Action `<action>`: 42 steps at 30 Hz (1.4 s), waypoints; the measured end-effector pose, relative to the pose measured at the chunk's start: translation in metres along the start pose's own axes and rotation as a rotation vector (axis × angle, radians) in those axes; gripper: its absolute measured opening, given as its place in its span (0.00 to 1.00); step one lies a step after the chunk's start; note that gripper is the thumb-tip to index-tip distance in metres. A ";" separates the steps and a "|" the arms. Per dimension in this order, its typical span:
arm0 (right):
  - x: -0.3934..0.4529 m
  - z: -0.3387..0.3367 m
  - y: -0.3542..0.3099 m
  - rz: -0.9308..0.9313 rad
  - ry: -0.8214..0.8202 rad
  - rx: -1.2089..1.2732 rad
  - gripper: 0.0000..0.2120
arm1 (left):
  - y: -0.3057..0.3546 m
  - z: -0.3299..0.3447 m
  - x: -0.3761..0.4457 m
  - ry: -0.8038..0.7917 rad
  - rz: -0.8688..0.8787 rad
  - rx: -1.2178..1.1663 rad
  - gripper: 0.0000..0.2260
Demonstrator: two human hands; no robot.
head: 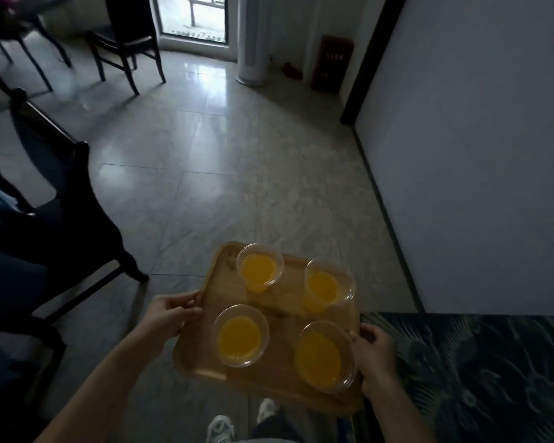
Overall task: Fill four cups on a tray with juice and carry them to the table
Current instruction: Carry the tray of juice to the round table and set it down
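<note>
A wooden tray (219, 298) is held in the air above the tiled floor, low in the middle of the view. Several clear plastic cups of orange juice stand on it: far left (259, 266), far right (328, 287), near left (240, 335) and near right (323, 356). My left hand (170, 313) grips the tray's left edge. My right hand (373, 350) grips its right edge. Both forearms reach in from the bottom.
Dark wooden chairs (77, 225) stand along the left, with more chairs (127, 36) at the far left by a glass door (194, 17). A white wall (477, 155) runs along the right. A patterned dark surface (477, 372) lies at the bottom right. My shoes (221, 428) show below the tray.
</note>
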State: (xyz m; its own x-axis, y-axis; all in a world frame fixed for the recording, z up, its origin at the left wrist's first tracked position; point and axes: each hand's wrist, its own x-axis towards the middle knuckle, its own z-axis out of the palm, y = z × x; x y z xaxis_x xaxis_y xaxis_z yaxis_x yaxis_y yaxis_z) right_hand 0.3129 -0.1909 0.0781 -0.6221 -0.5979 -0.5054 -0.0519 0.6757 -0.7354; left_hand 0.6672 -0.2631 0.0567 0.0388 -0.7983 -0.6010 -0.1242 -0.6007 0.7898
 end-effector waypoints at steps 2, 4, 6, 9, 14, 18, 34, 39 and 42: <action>0.009 0.015 -0.017 -0.032 -0.042 -0.030 0.15 | 0.001 -0.011 0.002 0.047 -0.008 -0.047 0.20; 0.020 0.031 -0.036 -0.058 -0.081 -0.063 0.15 | 0.005 -0.018 0.004 0.095 0.000 -0.087 0.21; 0.032 0.050 -0.056 -0.082 -0.122 -0.077 0.15 | 0.010 -0.025 0.007 0.135 0.000 -0.123 0.22; 0.049 0.080 -0.084 -0.119 -0.161 -0.113 0.14 | 0.015 -0.039 0.016 0.181 -0.011 -0.178 0.22; 0.074 0.135 -0.130 -0.197 -0.249 -0.169 0.11 | 0.026 -0.059 0.030 0.314 -0.005 -0.286 0.19; 0.086 0.178 -0.166 -0.274 -0.374 -0.241 0.10 | 0.026 -0.081 0.038 0.421 -0.024 -0.365 0.17; 0.047 0.356 -0.257 -0.490 -0.839 -0.398 0.09 | 0.006 -0.160 0.009 0.841 -0.086 -0.567 0.18; 0.013 0.417 -0.266 -0.515 -0.914 -0.436 0.09 | -0.014 -0.197 0.003 0.942 -0.106 -0.652 0.19; -0.010 0.454 -0.268 -0.530 -0.970 -0.466 0.09 | -0.026 -0.225 -0.001 0.995 -0.104 -0.681 0.18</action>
State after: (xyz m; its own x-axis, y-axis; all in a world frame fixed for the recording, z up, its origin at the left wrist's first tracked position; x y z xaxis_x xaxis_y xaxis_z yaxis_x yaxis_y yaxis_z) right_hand 0.6881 -0.5617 0.0752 0.4001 -0.7894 -0.4657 -0.5260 0.2183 -0.8220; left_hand 0.8932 -0.2569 0.0645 0.8005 -0.2492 -0.5450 0.4610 -0.3250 0.8257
